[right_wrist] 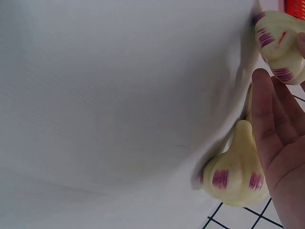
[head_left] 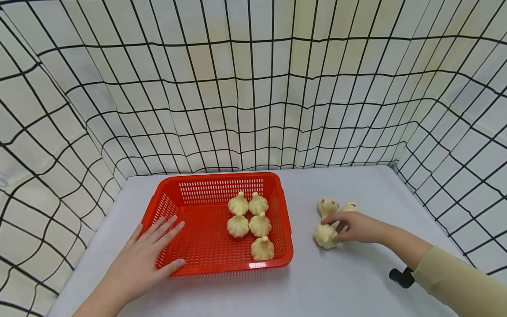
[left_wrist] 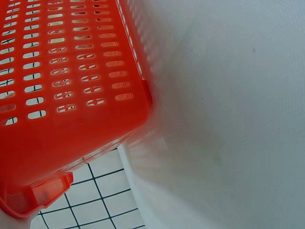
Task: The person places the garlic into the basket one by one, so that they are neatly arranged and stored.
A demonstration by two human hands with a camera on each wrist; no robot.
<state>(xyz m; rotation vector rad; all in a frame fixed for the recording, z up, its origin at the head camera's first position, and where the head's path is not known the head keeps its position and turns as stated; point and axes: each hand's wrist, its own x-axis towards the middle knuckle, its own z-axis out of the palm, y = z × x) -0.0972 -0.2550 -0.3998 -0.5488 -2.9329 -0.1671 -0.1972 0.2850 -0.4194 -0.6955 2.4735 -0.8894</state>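
A red plastic basket (head_left: 214, 267) holds several pale garlic bulbs (head_left: 237, 226) grouped toward its right side. My left hand (head_left: 148, 253) lies with spread fingers over the basket's left edge. On the table to the right, my right hand (head_left: 358, 226) has its thumb and fingers about a garlic bulb (head_left: 325, 236), apparently pinching it. Purple streaks mark this same garlic bulb (right_wrist: 281, 45) in the right wrist view. Close to that hand lie two more garlic bulbs, one behind (head_left: 328, 207) and one partly hidden by the hand (head_left: 350, 206).
A white cloth covers the table (head_left: 309, 281). Black netting (head_left: 253, 83) over white sheeting rises behind the table and along both sides. A black strap piece (head_left: 402, 278) shows at the right wrist, below a beige sleeve (head_left: 455, 277).
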